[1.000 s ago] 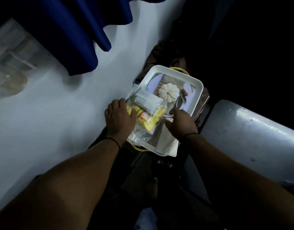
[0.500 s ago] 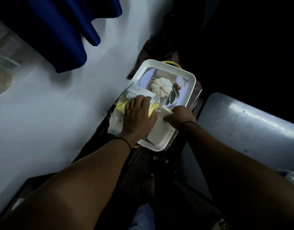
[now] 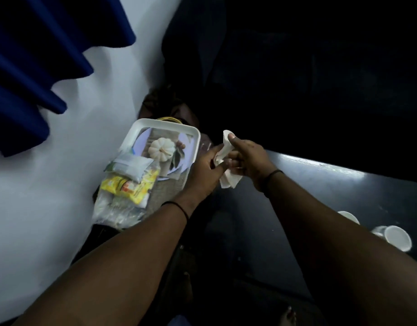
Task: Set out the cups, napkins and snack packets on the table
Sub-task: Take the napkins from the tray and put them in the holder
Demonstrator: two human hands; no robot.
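- Between your two hands, just off the tray's right edge: one white napkin (image 3: pixel 227 149), crumpled, raised clear of every surface.
- Your right hand (image 3: pixel 248 158): thumb pressed to the napkin's upper end, fingers curled about its middle; the lower end hangs out beneath the palm. Black band at the wrist.
- Your left hand (image 3: pixel 206 170): fingertips meet the same napkin from the left side, pinching it; black band at the wrist too.
- White tray (image 3: pixel 141 128), left of your hands, printed inside with a pale pumpkin (image 3: pixel 161 148) and leaves.
- Snack packets (image 3: pixel 129 182), heaped at the tray's near-left corner: a white pouch on top, a yellow one beneath, clear wrappers spilling over the tray's near edge.
- Dark table (image 3: pixel 344 184), right of your hands; its far edge catches the light.
- White cups (image 3: pixel 398 237), by the table's near edge beyond your right forearm, some partly hidden by it; count uncertain.
- Blue curtain (image 3: pixel 38 67), upper left, against a white wall (image 3: pixel 49 208).
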